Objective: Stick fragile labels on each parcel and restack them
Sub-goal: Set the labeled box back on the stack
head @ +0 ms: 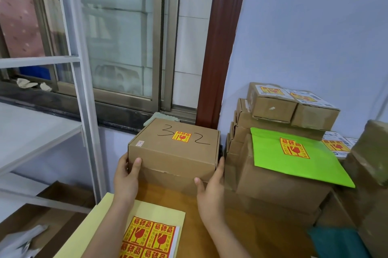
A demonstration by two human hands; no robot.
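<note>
A brown cardboard parcel [174, 148] marked "3 2" carries a yellow-red fragile label [181, 136] on its top. It sits on another brown box [168, 180] on the wooden table [241, 226]. My left hand [126, 175] grips its left front corner, thumb on the front face. My right hand [210, 186] holds its right side, fingers round the corner. A sheet of fragile labels [150, 237] lies on a yellow envelope [100, 224] at the front.
To the right stands a stack of labelled brown boxes [279, 186] with a green labelled mailer [298, 157] on top and two small labelled boxes [291, 106] behind. A window sill lies behind; a white shelf frame [84, 110] stands left. A teal item [336, 241] lies front right.
</note>
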